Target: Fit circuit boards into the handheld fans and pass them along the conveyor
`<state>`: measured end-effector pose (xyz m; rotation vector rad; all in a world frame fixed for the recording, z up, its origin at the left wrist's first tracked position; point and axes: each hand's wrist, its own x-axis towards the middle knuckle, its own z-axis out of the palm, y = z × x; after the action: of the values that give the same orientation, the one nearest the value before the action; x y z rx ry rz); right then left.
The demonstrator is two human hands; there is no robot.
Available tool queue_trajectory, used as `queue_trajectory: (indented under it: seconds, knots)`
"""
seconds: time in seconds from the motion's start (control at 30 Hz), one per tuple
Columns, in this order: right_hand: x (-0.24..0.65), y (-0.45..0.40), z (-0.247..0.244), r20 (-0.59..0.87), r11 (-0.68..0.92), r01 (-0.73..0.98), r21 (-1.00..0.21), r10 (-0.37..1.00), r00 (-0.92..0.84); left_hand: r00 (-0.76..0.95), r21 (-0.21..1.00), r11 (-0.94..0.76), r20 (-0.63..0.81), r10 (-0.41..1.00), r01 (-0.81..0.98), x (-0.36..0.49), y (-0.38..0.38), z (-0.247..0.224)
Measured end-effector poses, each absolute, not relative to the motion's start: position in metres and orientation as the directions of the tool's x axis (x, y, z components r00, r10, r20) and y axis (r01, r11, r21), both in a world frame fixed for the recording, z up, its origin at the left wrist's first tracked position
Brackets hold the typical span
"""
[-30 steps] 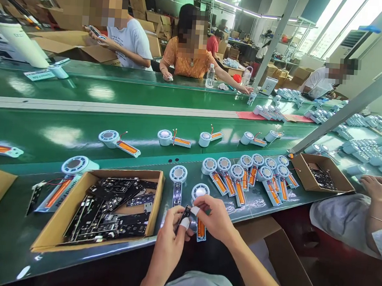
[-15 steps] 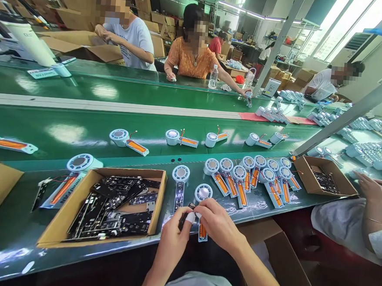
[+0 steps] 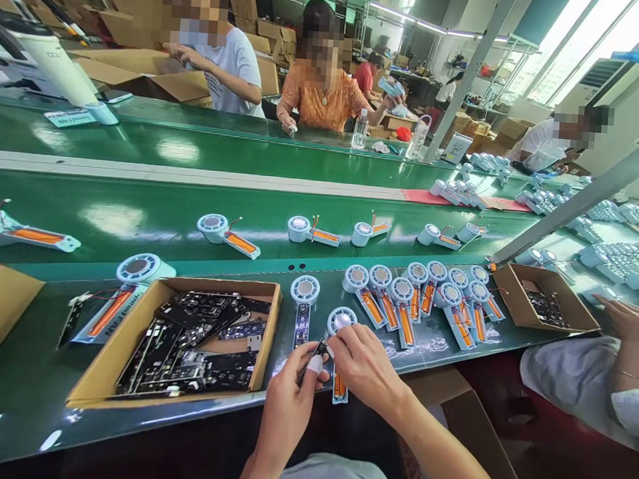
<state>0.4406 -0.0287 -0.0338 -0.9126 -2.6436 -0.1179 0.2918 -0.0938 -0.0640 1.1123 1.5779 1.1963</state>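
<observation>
Circuit board (image 3: 319,347) up between my fingers, and it's a tight spot! Left hand (image 3: 290,392) has it, thumb and fingers closed on the narrow dark strip, a white cover (image 3: 316,364) over the thumb. Right hand (image 3: 364,363) crowds in at the board's far end, fingertips drawn together, but whether they pinch anything is hidden behind my own knuckles; I cannot tell.

Just past them, the fan unit (image 3: 341,320) lies on the bench (image 3: 24,394), round head peeking out beyond my fingers, orange-filled handle (image 3: 340,388) showing below them. So where's the danger?

First, the grip: that board looks thin, and the cover, I'd guess, dulls my feel. One hard shove from the right and it could skid out, onto the fan or over the bench edge, which runs close by my wrists. Second, the leads: if a wire is in there, a yank could strain it, and a crooked push could bend a connector. I can see neither, so it's touch alone.

And mind the flanks! A second fan (image 3: 304,291) lies just left, a cluster of fans (image 3: 402,289) to the right; a careless sweep knocks them together. Snag the box of boards (image 3: 269,338) with my left forearm and that loose pile could shift.
</observation>
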Motion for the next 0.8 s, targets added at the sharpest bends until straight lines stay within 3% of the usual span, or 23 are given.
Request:
queue_trajectory:
  seconds: [0.3, 0.53, 0.8]
  knots:
    - [0.435, -0.034, -0.045, 0.371, 0.726, 0.674, -0.139, 0.669, -0.644, -0.214, 0.929, -0.034, 0.12, 0.969, 0.369, 0.288, -0.101, -0.078]
    - [0.444, -0.021, -0.034, 0.221, 0.624, 0.494, -0.605, 0.728, -0.649, -0.099, 0.966, 0.012, 0.014, 0.995, 0.257, 0.273, -0.09, -0.066]
    - [0.455, -0.025, -0.018, 0.187, 0.577, 0.445, -0.685, 0.73, -0.657, -0.043, 0.952, 0.128, -0.121, 0.992, 0.277, 0.266, -0.091, -0.062]
